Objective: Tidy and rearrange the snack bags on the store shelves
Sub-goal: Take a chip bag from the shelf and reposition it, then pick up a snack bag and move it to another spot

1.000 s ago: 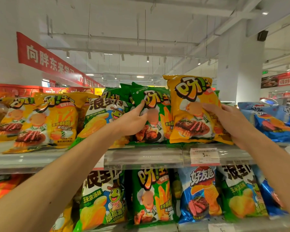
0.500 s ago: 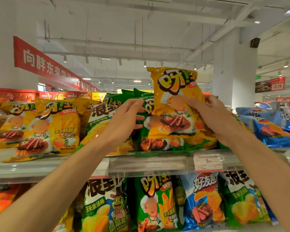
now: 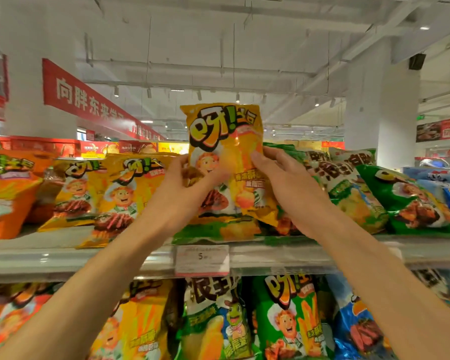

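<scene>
Store shelving filled the view under a white ceiling with track lights, and a red banner (image 3: 89, 100) with white characters hung at the upper left. Both of a person's bare arms reached up to the upper shelf (image 3: 63, 258), whose clear front rail carried a price tag (image 3: 202, 259) near its middle. Between the two hands, a yellow snack bag (image 3: 224, 141) stood upright above the shelf's front edge, its top rising above the bags behind it. The left hand (image 3: 185, 188) had its grip closed on the bag's left side, thumb across the front. The right hand (image 3: 286, 183) had its grip closed on the bag's right edge, thumb on the front. More yellow bags (image 3: 120, 193) leaned along the shelf toward its left end, with green bags (image 3: 411, 201) toward its right end. The lower shelf held further yellow, green and blue bags (image 3: 359, 331), partly blurred.
</scene>
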The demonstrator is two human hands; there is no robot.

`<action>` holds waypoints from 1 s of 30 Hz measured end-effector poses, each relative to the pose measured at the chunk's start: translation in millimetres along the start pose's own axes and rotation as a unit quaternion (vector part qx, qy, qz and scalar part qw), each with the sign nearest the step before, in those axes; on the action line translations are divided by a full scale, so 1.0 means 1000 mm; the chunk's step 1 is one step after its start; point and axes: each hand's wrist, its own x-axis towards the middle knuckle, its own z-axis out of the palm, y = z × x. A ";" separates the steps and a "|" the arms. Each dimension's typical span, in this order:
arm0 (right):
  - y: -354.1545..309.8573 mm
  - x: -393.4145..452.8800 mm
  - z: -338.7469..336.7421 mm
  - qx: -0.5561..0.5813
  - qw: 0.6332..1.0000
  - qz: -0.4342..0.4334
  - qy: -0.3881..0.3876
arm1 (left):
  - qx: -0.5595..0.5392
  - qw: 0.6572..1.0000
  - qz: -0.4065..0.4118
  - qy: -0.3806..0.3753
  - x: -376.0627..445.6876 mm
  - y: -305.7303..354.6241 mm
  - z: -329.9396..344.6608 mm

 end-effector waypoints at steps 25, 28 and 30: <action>0.047 0.016 0.191 -0.546 0.811 -0.185 -0.106 | 0.312 0.940 0.006 0.137 0.002 -0.128 -0.252; 0.045 0.013 0.191 -0.522 0.832 -0.153 -0.106 | 0.366 0.924 0.013 0.112 0.008 -0.134 -0.249; 0.044 0.011 0.192 -0.518 0.837 -0.145 -0.100 | 0.398 0.912 -0.010 0.097 0.013 -0.136 -0.247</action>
